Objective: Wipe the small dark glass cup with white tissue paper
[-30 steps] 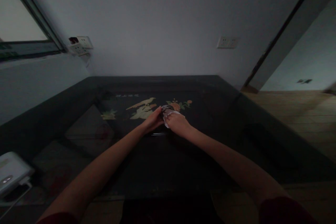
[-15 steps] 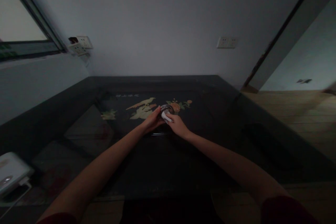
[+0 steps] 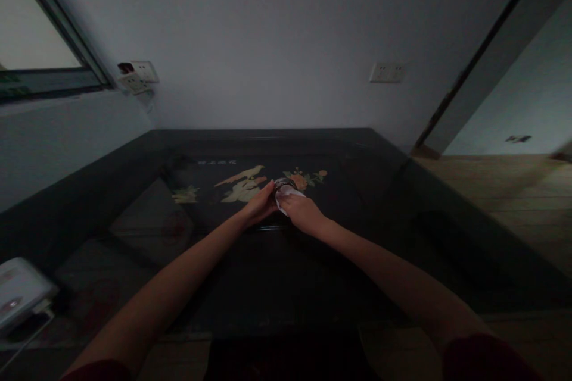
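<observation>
My left hand [image 3: 259,205] grips the small round shiny container [image 3: 285,183] to steady it on the dark glass counter [image 3: 366,208], while my right hand [image 3: 302,212] pinches a crumpled white tissue [image 3: 286,194] against it.

**Dim, underexposed scene**

Pale daylight enters from the window [image 3: 31,41] at upper left; the dark worktop [image 3: 366,262] swallows detail, with faint sheen. Left hand [image 3: 259,205] and right hand [image 3: 300,212] read as murky, soft shapes. Wide-angle distortion bends the edges.
</observation>
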Demonstrator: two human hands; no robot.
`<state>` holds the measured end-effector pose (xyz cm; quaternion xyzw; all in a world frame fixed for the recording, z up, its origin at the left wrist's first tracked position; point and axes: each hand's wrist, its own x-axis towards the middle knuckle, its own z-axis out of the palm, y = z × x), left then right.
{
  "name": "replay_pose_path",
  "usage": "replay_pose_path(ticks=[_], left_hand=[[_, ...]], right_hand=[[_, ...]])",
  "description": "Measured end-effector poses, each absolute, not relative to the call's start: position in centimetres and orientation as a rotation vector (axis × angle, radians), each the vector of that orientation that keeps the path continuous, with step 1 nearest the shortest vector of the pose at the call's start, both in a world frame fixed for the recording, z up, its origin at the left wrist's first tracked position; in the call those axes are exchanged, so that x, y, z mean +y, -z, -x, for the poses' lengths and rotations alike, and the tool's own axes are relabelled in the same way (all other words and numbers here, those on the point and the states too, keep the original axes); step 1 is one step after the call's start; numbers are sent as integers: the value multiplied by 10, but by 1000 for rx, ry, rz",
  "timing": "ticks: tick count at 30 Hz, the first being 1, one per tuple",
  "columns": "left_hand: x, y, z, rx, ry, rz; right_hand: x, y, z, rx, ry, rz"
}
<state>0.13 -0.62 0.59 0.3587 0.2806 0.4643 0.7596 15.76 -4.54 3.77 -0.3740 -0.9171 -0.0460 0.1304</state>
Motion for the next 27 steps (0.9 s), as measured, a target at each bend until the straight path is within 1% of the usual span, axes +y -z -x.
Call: replay_pose_path(ticks=[3,11,14,18,21,24,27], left_hand=[[-7,-7,-2,619,-1009,-788],[-6,-6,-1,616,-1010,-773],[-5,-4,0,629,-1020,-779],[-7,-8,-1,644,-1018,-788],[-9,-11,-2,657,-1008,-770],[-9,-11,-1,674,-1010,-759],[-7,-8,0,661,-1014,-749]], right_hand=[[-44,-38,-155,-2695,321,1079],[-44,-37,-155,-2653,307,1089],[-47,-40,-156,-2619,103,1082],[-47,-41,-156,-2427,-384,1179],[-41,-39,-155,-2246,-667,1092],[-36,-36,-154,-2153,-792,980],[-38,-34,-154,-2210,-701,1045]])
